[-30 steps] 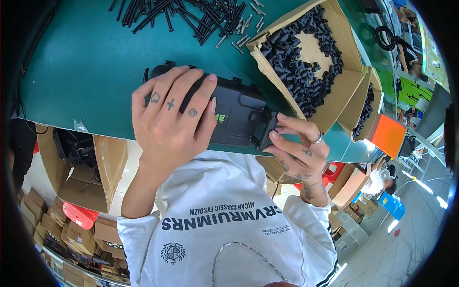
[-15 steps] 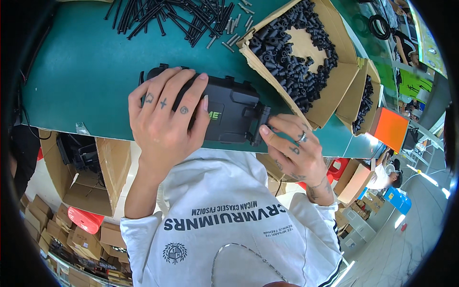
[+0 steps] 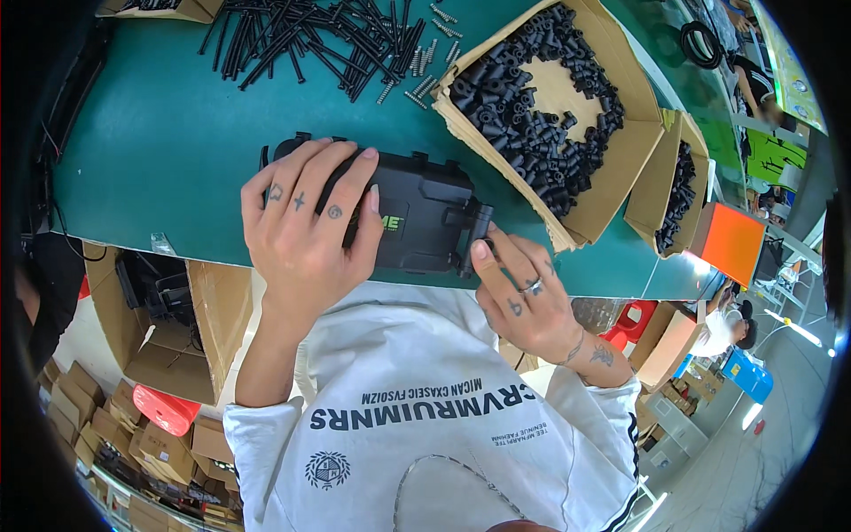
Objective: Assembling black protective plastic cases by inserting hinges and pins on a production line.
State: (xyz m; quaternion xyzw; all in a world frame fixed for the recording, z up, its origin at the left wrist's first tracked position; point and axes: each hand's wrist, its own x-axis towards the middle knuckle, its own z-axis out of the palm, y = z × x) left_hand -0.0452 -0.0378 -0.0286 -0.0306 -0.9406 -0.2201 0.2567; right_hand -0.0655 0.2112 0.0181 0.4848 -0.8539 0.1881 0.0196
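A black plastic case (image 3: 430,199) with a green-marked label lies near the front edge of the green table. My left hand (image 3: 306,226) is wrapped over its left part, fingers curled across the top and thumb along the near side, hiding much of that end. At the case's right end is a narrow black hinged piece (image 3: 477,235). My right hand (image 3: 529,293) grips this piece between thumb and fingertips; the fingertips are partly hidden behind it.
Long black screws (image 3: 301,44) and small metal springs (image 3: 421,66) lie loose beyond the case. A cardboard box (image 3: 612,191) of black fittings stands to the right, beside a smaller one (image 3: 660,204). Below the table's left edge sits an open carton (image 3: 217,310) holding black parts.
My right hand has shifted slightly left and lower along the case's right end. My left hand keeps its hold, and the case sits slightly lower in view.
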